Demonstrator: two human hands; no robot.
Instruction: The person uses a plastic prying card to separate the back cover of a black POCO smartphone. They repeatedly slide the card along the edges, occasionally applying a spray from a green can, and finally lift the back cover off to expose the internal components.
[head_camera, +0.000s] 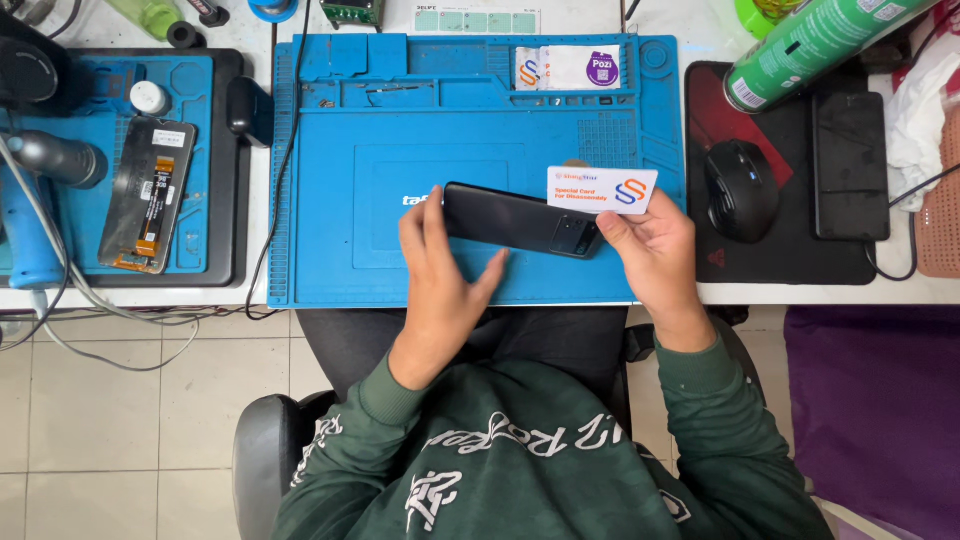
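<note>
Both forearms, in dark green sleeves, reach toward twelve o'clock from the torso. The left hand (440, 280) lies palm down, fingers (412, 215) curled at its eleven o'clock, thumb stretched toward two o'clock. The right hand (655, 250) sits at three o'clock of it, thumb and fingertips pinched together.

This is a phone repair workshop: a blue silicone repair mat (480, 130) covers the desk (800, 292), with a disassembled phone screen (148, 195) left of it and a spray can (815, 45) to its right.
</note>
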